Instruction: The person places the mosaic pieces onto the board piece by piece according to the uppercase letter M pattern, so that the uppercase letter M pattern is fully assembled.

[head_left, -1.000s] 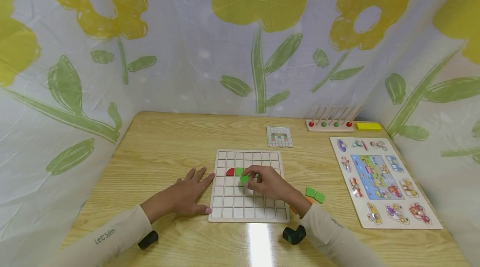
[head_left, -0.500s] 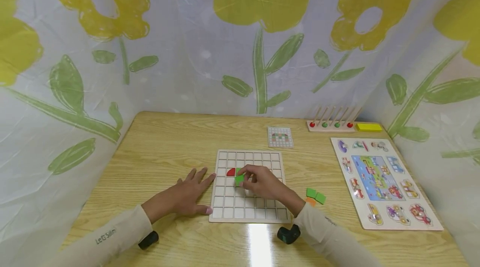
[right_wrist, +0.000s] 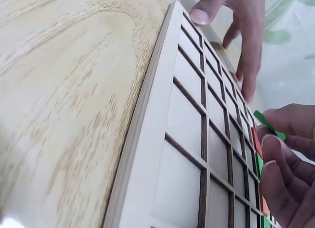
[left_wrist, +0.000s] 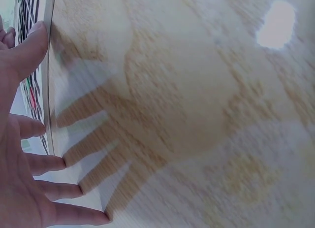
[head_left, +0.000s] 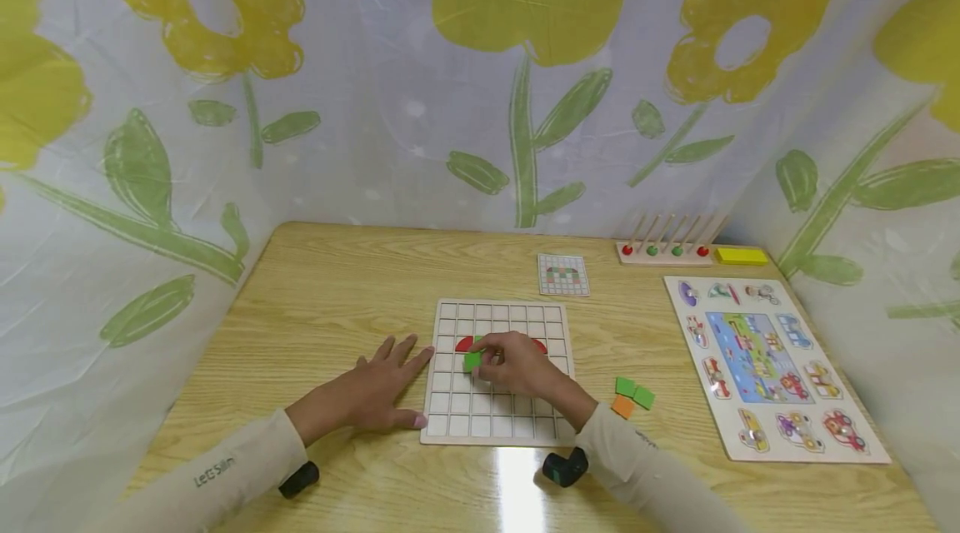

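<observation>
My right hand (head_left: pixel 517 365) pinches a small green square tile (head_left: pixel 471 362) between thumb and fingers, over the left part of the wooden grid board (head_left: pixel 495 440). In the right wrist view the pinched green tile (right_wrist: pixel 269 124) is tilted, close above the board's far rows. Just beyond it a red quarter-round tile (head_left: pixel 464 343) sits in a cell. Another red tile (head_left: pixel 539 346) shows past my knuckles; the tiles between are mostly hidden by my hand. My left hand (head_left: pixel 378 387) lies with fingers spread on the table, thumb and index finger at the board's left edge.
Right of the board lie two loose green tiles (head_left: pixel 625 386) and an orange tile (head_left: pixel 622 406). A pattern card (head_left: pixel 563 275) is behind the board. Farther right are a peg rack with beads (head_left: pixel 663 257), a yellow block (head_left: pixel 741 256) and a picture puzzle board (head_left: pixel 774 450).
My right hand has shifted left across the board with the green tile, uncovering the right red tile and the loose orange tile. My left hand has stayed in place.
</observation>
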### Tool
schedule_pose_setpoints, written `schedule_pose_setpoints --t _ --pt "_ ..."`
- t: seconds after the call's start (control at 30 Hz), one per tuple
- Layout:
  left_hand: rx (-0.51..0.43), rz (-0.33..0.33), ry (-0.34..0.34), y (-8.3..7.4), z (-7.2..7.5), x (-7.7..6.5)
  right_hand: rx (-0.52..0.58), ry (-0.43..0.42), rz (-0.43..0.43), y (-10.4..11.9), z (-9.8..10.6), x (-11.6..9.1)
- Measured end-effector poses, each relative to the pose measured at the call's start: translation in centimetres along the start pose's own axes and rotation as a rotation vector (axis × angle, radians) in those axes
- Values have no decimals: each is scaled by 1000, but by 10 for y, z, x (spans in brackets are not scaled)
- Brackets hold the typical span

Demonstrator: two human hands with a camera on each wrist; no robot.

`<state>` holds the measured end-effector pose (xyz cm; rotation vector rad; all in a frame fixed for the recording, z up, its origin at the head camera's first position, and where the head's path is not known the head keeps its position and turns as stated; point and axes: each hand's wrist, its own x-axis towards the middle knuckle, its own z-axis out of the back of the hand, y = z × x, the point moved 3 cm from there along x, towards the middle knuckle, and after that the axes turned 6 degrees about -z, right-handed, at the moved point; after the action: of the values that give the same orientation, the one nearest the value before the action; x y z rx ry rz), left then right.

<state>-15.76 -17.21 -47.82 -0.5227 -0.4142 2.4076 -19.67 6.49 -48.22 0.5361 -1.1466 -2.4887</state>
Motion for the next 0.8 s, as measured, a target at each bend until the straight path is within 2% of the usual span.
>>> schedule_pose_setpoints --t 0.5,0.8 --pt "17 7 2 2 -2 1 3 1 -36 1 -10 9" --pt "7 5 8 -1 1 -1 -59 -24 -50 2 -13 11"
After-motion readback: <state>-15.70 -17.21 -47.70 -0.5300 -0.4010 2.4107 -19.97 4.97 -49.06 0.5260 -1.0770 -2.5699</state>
